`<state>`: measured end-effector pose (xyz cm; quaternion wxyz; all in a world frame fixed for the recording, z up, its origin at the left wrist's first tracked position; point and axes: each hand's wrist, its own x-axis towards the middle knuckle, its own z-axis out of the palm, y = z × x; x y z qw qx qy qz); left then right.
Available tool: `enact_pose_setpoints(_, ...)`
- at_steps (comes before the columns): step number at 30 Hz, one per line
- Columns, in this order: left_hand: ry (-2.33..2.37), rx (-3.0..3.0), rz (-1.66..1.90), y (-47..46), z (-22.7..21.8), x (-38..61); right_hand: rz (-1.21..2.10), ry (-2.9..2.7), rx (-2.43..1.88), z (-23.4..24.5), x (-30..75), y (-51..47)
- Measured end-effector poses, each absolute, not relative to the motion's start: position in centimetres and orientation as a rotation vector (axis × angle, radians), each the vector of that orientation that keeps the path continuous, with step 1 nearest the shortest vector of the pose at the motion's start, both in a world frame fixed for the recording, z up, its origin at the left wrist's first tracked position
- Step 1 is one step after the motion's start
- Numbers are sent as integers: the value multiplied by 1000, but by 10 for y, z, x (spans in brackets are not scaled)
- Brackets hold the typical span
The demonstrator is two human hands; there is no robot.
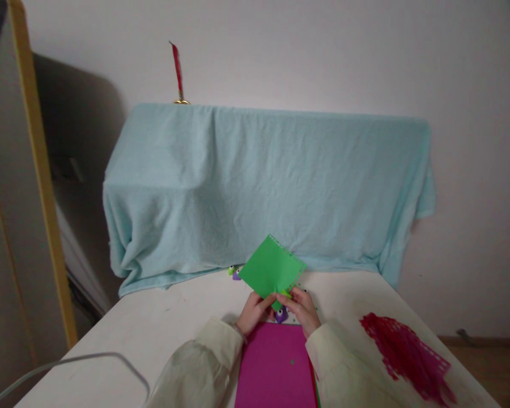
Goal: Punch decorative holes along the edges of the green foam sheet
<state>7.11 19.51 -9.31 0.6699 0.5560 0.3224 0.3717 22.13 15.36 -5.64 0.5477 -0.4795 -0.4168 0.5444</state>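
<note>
A square sheet of green paper (pixel 272 266) is tilted up as a diamond, with small holes along its upper right edge. My left hand (pixel 251 313) is closed, pinching the sheet near its lower corner. My right hand (pixel 302 310) is closed at the same corner, its thumb by a small lime-green paper punch (pixel 285 294) mostly hidden by the fingers and paper. Just below the hands sits a purple paper punch (pixel 281 315) with an eye on it. Beneath my wrists lies a stack of coloured paper, magenta sheet (pixel 274 365) on top.
Red and magenta hole-edged paper (pixel 408 354) lies at the right of the white table (pixel 187 317). Behind the green sheet are small green (pixel 232 271) and purple (pixel 237 275) items. A light-blue cloth (pixel 259 181) hangs at the back. A grey cable (pixel 97 356) crosses the left edge.
</note>
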Motion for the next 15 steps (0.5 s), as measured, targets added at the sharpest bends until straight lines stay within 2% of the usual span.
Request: enact_pose_setpoints(15,771,1333,911,197,-103,72,1268,-1099,-1180,-60,224,160)
